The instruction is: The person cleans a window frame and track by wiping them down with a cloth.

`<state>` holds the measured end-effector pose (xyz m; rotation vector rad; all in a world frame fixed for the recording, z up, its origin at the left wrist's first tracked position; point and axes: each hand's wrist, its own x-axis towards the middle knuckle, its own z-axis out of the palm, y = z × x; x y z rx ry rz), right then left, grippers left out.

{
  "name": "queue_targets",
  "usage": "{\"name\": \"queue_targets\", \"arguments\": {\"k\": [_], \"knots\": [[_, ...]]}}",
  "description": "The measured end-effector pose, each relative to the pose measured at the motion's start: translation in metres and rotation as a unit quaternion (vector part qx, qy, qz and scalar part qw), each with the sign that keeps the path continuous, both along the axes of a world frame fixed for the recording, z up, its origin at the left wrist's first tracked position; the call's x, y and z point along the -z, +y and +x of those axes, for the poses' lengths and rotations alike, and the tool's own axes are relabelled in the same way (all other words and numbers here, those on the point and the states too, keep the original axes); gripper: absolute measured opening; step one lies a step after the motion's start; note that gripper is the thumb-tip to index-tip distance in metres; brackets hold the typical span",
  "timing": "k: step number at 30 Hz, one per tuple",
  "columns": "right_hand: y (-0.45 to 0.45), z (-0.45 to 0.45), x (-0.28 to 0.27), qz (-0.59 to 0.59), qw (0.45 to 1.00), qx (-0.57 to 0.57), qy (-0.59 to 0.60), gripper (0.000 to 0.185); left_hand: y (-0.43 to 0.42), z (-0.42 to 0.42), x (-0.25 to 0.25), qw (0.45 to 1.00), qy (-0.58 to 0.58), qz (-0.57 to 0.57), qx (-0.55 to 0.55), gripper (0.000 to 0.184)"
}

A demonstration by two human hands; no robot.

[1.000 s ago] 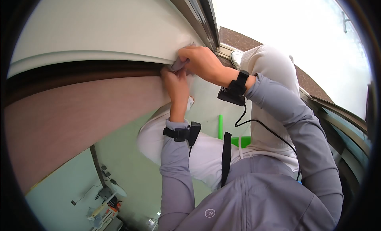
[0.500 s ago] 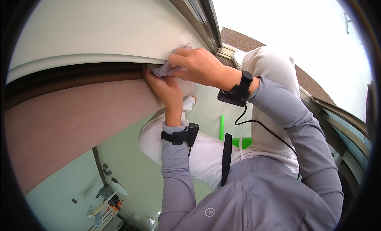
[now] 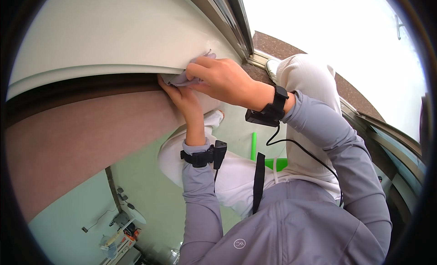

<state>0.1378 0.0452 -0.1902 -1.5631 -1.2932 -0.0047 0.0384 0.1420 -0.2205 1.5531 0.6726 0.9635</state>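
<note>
I've got room to move L of the grip: a long dark gap (image 3: 86, 89) runs off that way between the cream panel (image 3: 114, 32) above & the pinkish panel (image 3: 100, 133) below. Tighter up & R, w/ a metal frame (image 3: 230, 19) near my R hand (image 3: 223, 80). That hand's fingers are folded down, clamped on a grey-lilac cloth (image 3: 180, 78) at the cream panel's edge. My L hand (image 3: 187, 103) sits just below, fingertips up by the cloth at the gap; can't tell if they're pinching it. Cloth's thin & creased; cream panel's smooth w/ a rounded lip, pinkish one matte. Pale greenish floor (image 3: 145, 183) below the grip, green plastic-looking item (image 3: 276, 164) lower R.
</note>
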Motion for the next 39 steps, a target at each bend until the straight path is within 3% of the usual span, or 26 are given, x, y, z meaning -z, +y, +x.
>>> {"name": "queue_targets", "arguments": {"k": [2, 5, 8, 12, 16, 19, 23, 25, 28, 29, 32, 33, 34, 35, 38, 39], "knots": [[-0.001, 0.003, -0.002, -0.008, 1.000, -0.001, 0.003, 0.022, -0.004, 0.003, -0.012, 0.999, 0.002, -0.042, -0.012, 0.053], [-0.003, 0.003, -0.006, 0.038, 0.998, 0.007, 0.043, 0.030, -0.003, 0.002, -0.017, 0.998, -0.052, 0.029, -0.019, 0.056], [-0.002, 0.008, -0.014, 0.069, 0.992, 0.025, 0.101, 0.030, -0.006, 0.000, -0.039, 0.977, -0.016, 0.210, -0.015, 0.053], [-0.003, 0.013, -0.009, 0.046, 0.994, 0.013, 0.094, 0.031, -0.011, 0.000, -0.037, 0.986, -0.006, 0.166, 0.002, 0.056], [-0.003, 0.016, -0.003, -0.061, 0.994, -0.018, 0.094, 0.026, -0.011, 0.000, -0.005, 0.979, 0.131, 0.155, -0.017, 0.053], [0.003, 0.009, 0.019, -0.179, 0.984, -0.002, 0.008, 0.024, -0.016, -0.002, 0.006, 0.958, 0.284, 0.028, 0.015, 0.047], [0.001, 0.010, 0.020, -0.148, 0.989, 0.003, 0.014, 0.022, -0.020, 0.001, 0.003, 0.964, 0.262, 0.044, 0.002, 0.047], [-0.006, 0.011, 0.007, -0.107, 0.994, 0.000, 0.028, 0.022, -0.023, 0.000, -0.011, 0.977, 0.191, 0.093, -0.016, 0.046], [-0.007, 0.016, -0.008, 0.047, 0.997, 0.005, 0.060, 0.023, -0.019, 0.000, -0.030, 0.982, 0.107, 0.154, -0.023, 0.050], [-0.008, 0.019, -0.012, 0.041, 0.996, -0.004, 0.074, 0.024, -0.018, 0.000, -0.035, 0.982, 0.083, 0.170, -0.022, 0.053], [-0.008, 0.031, -0.012, 0.014, 0.993, -0.030, 0.116, 0.021, -0.022, 0.002, -0.017, 0.975, 0.137, 0.172, -0.035, 0.057], [-0.007, 0.033, -0.007, -0.068, 0.992, -0.021, 0.101, 0.019, -0.023, 0.003, -0.001, 0.970, 0.153, 0.184, -0.043, 0.058], [-0.007, 0.035, -0.001, -0.149, 0.985, -0.013, 0.083, 0.018, -0.022, 0.001, 0.017, 0.918, 0.238, 0.315, -0.044, 0.057], [-0.005, 0.036, 0.006, -0.229, 0.971, -0.002, 0.063, 0.016, -0.021, 0.000, 0.033, 0.919, 0.248, 0.304, -0.033, 0.058], [-0.001, 0.027, 0.028, -0.231, 0.972, 0.009, 0.040, 0.016, -0.021, -0.002, 0.055, 0.927, 0.268, 0.261, -0.019, 0.057], [0.000, 0.027, 0.027, -0.226, 0.973, 0.015, 0.038, 0.016, -0.023, -0.001, 0.049, 0.954, 0.227, 0.195, -0.021, 0.057]]}}
